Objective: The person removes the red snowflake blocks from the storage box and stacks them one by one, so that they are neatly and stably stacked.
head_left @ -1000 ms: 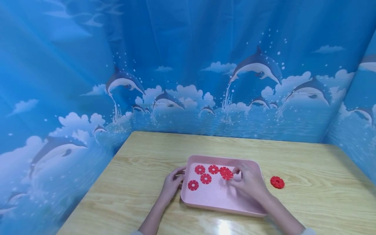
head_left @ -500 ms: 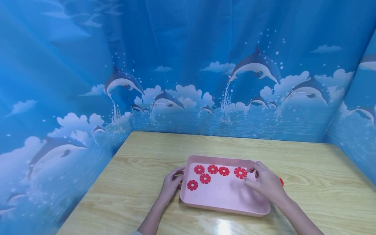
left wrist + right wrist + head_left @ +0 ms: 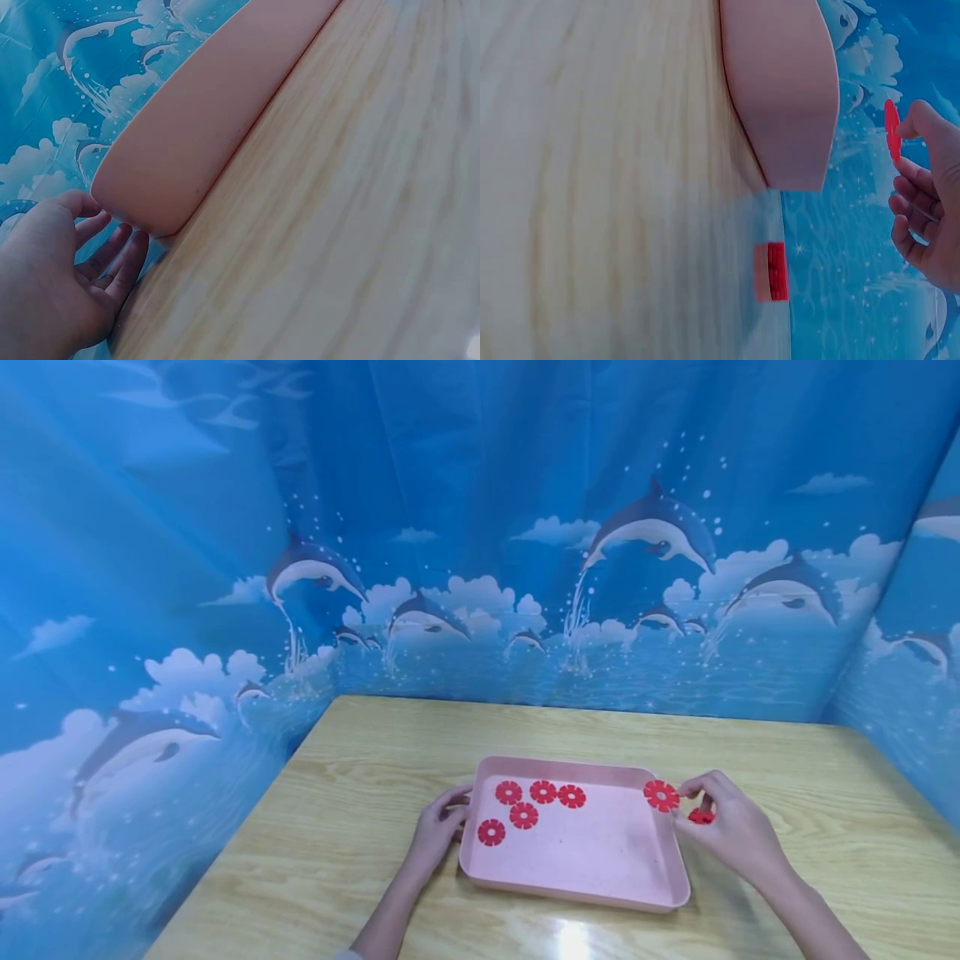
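Pinching one red disc [image 3: 662,805] between thumb and fingertip of the right hand [image 3: 738,831], with the other fingers curled in the right wrist view. Held up by the far right corner of the pink tray [image 3: 577,860], overlapping its right rim from the head view. Half a second ago, held farther left, over the tray's inside; a second ago, farther left again, partly covering another disc from that view.

Leaving part of a stack of red discs [image 3: 701,817] in sight beneath the fingers, on the tabletop [image 3: 390,760] just right of the tray; fully in view a second ago, mostly covered by the hand half a second ago.

Touching the tray's left wall from outside with the left hand [image 3: 437,828], fingers loosely bent, unmoved since both earlier frames.

Lying flat in the tray's far left part, as before: five loose discs [image 3: 522,808], three along the far side, one just nearer, one nearest and leftmost.
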Action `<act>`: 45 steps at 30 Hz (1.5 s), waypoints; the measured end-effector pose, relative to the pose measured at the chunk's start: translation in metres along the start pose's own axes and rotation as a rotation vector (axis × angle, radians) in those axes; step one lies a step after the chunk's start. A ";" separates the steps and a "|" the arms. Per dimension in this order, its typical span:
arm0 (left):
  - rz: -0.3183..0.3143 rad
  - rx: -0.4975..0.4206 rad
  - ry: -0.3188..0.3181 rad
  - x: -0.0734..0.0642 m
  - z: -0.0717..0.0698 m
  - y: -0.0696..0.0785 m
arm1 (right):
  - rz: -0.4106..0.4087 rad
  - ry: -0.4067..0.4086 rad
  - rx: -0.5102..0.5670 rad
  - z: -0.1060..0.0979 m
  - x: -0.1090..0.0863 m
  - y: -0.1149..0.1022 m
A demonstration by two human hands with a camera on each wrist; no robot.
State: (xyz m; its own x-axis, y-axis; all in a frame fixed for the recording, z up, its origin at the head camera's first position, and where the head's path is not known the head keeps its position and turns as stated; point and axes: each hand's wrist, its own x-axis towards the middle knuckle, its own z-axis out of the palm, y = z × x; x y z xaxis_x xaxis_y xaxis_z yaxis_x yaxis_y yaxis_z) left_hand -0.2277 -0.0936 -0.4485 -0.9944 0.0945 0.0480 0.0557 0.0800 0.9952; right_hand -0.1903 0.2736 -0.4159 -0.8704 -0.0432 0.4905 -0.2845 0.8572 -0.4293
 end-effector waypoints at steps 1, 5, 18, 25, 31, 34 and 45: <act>0.000 -0.001 0.000 0.000 0.000 0.000 | 0.001 0.009 -0.004 -0.002 -0.001 0.003; -0.001 -0.004 -0.003 0.000 0.000 0.000 | 0.011 0.039 -0.002 -0.009 -0.004 0.013; 0.002 -0.014 -0.004 0.000 0.000 0.001 | 0.089 0.049 -0.004 -0.017 -0.014 0.040; 0.001 -0.028 -0.005 -0.002 0.000 0.003 | 0.092 0.042 -0.005 -0.014 -0.020 0.053; 0.004 -0.010 -0.005 -0.001 0.001 0.001 | 0.094 0.045 -0.001 -0.005 -0.027 0.066; -0.003 0.000 -0.004 0.000 0.001 0.000 | 0.093 0.045 -0.002 0.000 -0.030 0.073; -0.010 0.004 -0.003 0.001 0.001 0.000 | 0.086 0.037 0.008 0.011 -0.033 0.087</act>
State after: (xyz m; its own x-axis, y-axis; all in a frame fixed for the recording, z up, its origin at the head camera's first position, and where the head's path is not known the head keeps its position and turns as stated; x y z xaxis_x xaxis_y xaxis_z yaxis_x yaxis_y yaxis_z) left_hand -0.2281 -0.0926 -0.4481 -0.9946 0.0970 0.0380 0.0463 0.0847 0.9953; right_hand -0.1906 0.3442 -0.4775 -0.8760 0.0493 0.4798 -0.2129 0.8530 -0.4765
